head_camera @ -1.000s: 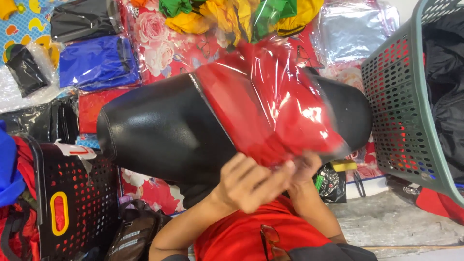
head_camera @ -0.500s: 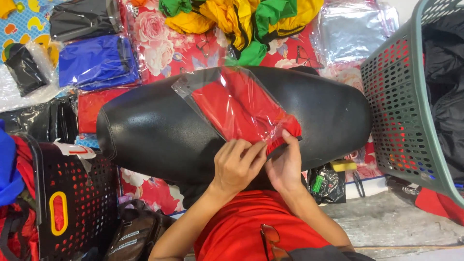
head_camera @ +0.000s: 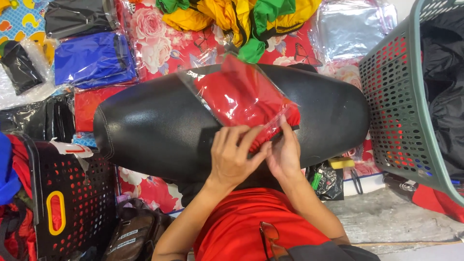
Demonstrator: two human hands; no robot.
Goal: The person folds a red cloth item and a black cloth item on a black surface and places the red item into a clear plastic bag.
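Both hands pinched the open end of the clear bag with red garment: left hand at 7 o'clock, right hand at 5. Garment sat inside; mouth apparently unsealed, resting on black seat.

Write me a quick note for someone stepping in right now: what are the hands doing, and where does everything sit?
Left hand: gripping the near end of the clear bag with the folded red garment.
Right hand: pinching the same end beside it.
The bag lies across the black cushion.
Done: the garment sits inside the bag.
Left: the bag's end looks not yet sealed, though I cannot tell for sure.
Nearby: a green basket to the right, a black basket to the left, more bagged garments beyond.
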